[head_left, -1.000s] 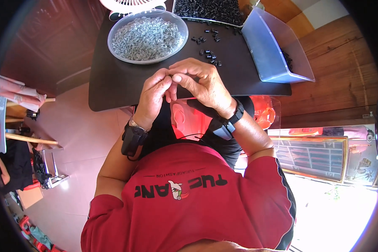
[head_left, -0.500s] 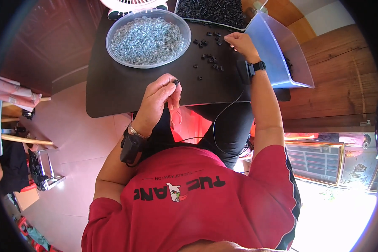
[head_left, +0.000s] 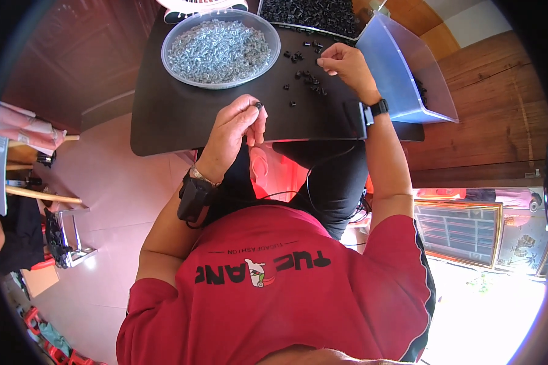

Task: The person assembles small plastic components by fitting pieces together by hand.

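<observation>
With the clear bowl of silvery screws (head_left: 220,48) set within reach at the left, our left hand (head_left: 234,131) pinches one small black part (head_left: 259,105) at its fingertips, while our right hand (head_left: 346,64), fingers curled, picks among the loose black pieces (head_left: 304,76) scattered on the dark table (head_left: 164,121).

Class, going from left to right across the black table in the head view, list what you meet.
Clear bowl of silver screws → left hand pinching a small black part → loose black parts → right hand → blue plastic bin.
</observation>
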Tool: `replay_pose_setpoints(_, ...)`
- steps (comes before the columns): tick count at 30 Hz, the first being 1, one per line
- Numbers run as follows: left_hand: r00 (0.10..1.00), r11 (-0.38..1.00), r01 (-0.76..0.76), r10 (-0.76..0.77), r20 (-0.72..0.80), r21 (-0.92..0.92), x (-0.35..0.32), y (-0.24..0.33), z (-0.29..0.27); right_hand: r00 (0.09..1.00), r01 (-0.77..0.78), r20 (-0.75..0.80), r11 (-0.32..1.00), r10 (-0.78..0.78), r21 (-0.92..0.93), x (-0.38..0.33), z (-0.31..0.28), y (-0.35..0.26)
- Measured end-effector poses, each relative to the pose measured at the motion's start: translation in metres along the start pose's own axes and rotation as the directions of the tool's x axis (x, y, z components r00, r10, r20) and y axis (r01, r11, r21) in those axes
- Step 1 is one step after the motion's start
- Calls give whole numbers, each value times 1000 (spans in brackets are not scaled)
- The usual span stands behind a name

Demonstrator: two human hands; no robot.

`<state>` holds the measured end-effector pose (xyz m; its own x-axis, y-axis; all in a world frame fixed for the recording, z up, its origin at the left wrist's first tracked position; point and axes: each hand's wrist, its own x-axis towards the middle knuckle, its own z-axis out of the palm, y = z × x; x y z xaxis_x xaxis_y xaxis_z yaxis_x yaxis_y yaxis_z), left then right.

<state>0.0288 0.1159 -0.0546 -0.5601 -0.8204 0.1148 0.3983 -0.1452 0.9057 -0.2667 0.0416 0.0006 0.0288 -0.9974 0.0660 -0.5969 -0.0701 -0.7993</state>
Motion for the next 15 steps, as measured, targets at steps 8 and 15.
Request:
replay_pose_setpoints(8, 999, 1000, -31, 31, -23, 3, -1, -2, 0, 956, 211, -150, 948, -251, -238, -13, 10, -13)
replay_pose_setpoints(15, 1000, 1000, -4, 4, 8, 28, -3, -1, 0, 996, -44, -83, 924, 14, -379, -3, -1, 27)
